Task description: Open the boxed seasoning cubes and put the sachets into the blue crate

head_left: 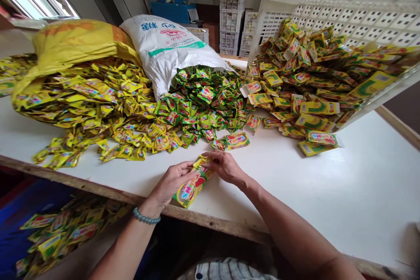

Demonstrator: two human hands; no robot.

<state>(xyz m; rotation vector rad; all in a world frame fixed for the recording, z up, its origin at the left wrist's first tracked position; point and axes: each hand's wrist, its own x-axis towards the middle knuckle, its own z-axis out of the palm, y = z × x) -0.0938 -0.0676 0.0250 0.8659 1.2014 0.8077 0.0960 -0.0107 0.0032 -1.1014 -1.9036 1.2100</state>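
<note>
A small yellow-green printed carton (189, 192) lies slanted at the table's front edge. My left hand (173, 181), with a beaded bracelet on the wrist, grips its left side between thumb and fingers. At the carton's far end, the fingers of my right hand (225, 166) are closed on it. A yellow piece (198, 162) shows between both hands; whether it is a flap or a sachet I cannot tell. Just beyond my right hand lie another carton (237, 141) and a green sachet (219, 144).
Yellow sachets (131, 138) spill from a yellow sack (82, 39), green ones from a white sack (173, 43). A tipped white crate (341, 17) pours out cartons (316, 108) at right. Filled cartons or packs (68, 227) sit in a blue bin (39, 199) below the table edge.
</note>
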